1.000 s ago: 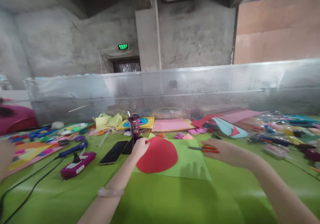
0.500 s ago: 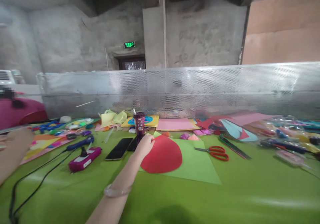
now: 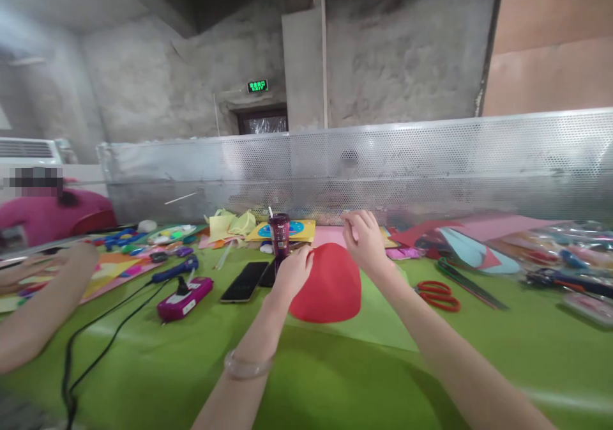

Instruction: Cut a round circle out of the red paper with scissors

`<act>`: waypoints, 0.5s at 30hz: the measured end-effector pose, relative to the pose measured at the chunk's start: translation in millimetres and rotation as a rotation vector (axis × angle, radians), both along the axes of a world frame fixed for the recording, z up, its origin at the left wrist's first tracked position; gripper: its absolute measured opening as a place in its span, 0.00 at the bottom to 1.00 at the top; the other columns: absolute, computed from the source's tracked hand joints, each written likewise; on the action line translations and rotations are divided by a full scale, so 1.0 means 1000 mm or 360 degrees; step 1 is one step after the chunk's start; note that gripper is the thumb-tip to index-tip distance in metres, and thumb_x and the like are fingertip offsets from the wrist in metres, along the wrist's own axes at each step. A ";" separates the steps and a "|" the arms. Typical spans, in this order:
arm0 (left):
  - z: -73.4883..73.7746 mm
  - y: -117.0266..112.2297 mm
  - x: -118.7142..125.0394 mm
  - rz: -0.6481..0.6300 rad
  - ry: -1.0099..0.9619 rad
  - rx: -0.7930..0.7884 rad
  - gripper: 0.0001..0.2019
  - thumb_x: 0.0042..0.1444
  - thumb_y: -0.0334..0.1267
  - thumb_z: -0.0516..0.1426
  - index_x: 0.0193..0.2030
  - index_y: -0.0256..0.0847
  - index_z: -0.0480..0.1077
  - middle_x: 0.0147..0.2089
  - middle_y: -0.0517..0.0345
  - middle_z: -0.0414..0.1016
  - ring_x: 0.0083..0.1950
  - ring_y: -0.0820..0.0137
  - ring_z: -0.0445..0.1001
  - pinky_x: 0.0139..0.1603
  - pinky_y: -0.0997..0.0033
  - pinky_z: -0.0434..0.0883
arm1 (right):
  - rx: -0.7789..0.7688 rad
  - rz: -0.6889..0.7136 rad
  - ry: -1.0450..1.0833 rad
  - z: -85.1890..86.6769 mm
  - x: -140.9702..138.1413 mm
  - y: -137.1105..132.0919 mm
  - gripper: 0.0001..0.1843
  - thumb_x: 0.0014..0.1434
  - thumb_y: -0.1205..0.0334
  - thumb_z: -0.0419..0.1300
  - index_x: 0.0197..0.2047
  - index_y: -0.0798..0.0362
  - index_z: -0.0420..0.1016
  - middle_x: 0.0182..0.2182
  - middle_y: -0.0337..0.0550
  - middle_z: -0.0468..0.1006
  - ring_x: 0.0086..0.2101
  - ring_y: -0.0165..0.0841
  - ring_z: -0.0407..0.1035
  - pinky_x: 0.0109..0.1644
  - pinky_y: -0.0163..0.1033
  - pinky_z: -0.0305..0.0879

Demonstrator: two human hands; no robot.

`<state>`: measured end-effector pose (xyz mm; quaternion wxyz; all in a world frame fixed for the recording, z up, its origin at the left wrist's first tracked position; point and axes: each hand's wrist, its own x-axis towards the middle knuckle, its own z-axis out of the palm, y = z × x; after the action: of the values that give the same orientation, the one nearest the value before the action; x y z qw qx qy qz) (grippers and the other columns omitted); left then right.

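A rounded red paper piece (image 3: 328, 286) lies over a light green sheet (image 3: 383, 315). Wearing a pale bangle, my left hand (image 3: 294, 273) pinches the red paper at its upper left edge. My right hand (image 3: 364, 241) hovers beyond the paper's upper right side, fingers loosely bent with nothing visible in them. Orange-handled scissors (image 3: 438, 296) rest to the right, partly behind my right forearm, which hides their blades.
Left of the paper stand a dark lidded cup (image 3: 280, 235), a phone (image 3: 245, 282) and a purple power strip (image 3: 184, 300) with cables. Green-edged dark scissors (image 3: 472, 283) lie at right. A co-worker's arm (image 3: 52, 308) reaches in at left; another person sits behind.
My right hand has come into view from the right and reached over the green sheet. My left hand still holds the red paper's edge. The view has shifted slightly left.
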<state>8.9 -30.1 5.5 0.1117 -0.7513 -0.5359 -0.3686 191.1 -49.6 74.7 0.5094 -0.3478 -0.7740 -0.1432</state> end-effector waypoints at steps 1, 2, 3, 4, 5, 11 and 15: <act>0.000 -0.001 0.000 0.0011 -0.0025 0.0027 0.11 0.60 0.35 0.44 0.41 0.40 0.65 0.40 0.51 0.73 0.42 0.66 0.71 0.40 0.72 0.64 | 0.0023 -0.0109 0.0019 -0.009 -0.001 0.027 0.14 0.60 0.66 0.44 0.41 0.54 0.70 0.38 0.51 0.71 0.43 0.40 0.61 0.48 0.47 0.57; 0.001 -0.001 -0.001 0.0028 -0.0059 0.0046 0.11 0.60 0.35 0.44 0.42 0.40 0.65 0.40 0.50 0.73 0.42 0.66 0.71 0.41 0.72 0.64 | -0.0010 -0.0187 -0.0033 -0.021 -0.001 0.048 0.14 0.60 0.66 0.44 0.40 0.56 0.70 0.37 0.52 0.71 0.42 0.40 0.62 0.47 0.46 0.57; 0.001 -0.001 -0.001 0.0045 -0.0093 0.0053 0.11 0.60 0.35 0.44 0.42 0.40 0.65 0.41 0.50 0.73 0.42 0.66 0.71 0.42 0.72 0.64 | -0.0067 -0.0244 -0.0107 -0.035 0.002 0.063 0.14 0.60 0.67 0.44 0.39 0.57 0.70 0.36 0.53 0.71 0.41 0.40 0.62 0.47 0.46 0.57; 0.001 -0.001 -0.002 0.0054 -0.0125 0.0056 0.11 0.60 0.35 0.44 0.43 0.40 0.65 0.41 0.50 0.73 0.42 0.66 0.71 0.42 0.72 0.64 | -0.0136 -0.0261 -0.0200 -0.048 0.005 0.073 0.14 0.60 0.68 0.43 0.37 0.57 0.69 0.35 0.53 0.71 0.40 0.40 0.63 0.46 0.46 0.57; 0.001 -0.001 -0.002 0.0060 -0.0151 0.0059 0.11 0.60 0.35 0.45 0.43 0.40 0.65 0.41 0.51 0.73 0.41 0.66 0.72 0.42 0.72 0.64 | -0.0208 -0.0204 -0.0339 -0.061 0.008 0.079 0.13 0.60 0.67 0.45 0.36 0.57 0.70 0.33 0.52 0.71 0.39 0.39 0.63 0.46 0.45 0.58; 0.001 -0.003 -0.004 0.0046 -0.0285 0.0209 0.11 0.60 0.37 0.44 0.43 0.41 0.64 0.40 0.51 0.74 0.41 0.66 0.72 0.42 0.72 0.65 | -0.0502 0.0047 0.0249 -0.076 0.010 0.077 0.18 0.57 0.57 0.51 0.50 0.56 0.64 0.43 0.51 0.70 0.39 0.35 0.66 0.42 0.40 0.61; 0.000 -0.001 -0.004 -0.0015 -0.0484 0.0148 0.11 0.60 0.38 0.45 0.45 0.41 0.63 0.42 0.51 0.74 0.42 0.65 0.73 0.43 0.70 0.66 | -0.1091 0.0552 0.0622 -0.070 0.009 0.080 0.14 0.48 0.58 0.59 0.38 0.56 0.71 0.35 0.45 0.75 0.34 0.34 0.68 0.38 0.38 0.63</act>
<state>5.0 -30.8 5.5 0.0622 -0.6832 -0.5255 -0.5032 200.1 30.9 5.2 0.5179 -0.3822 -0.7129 0.2786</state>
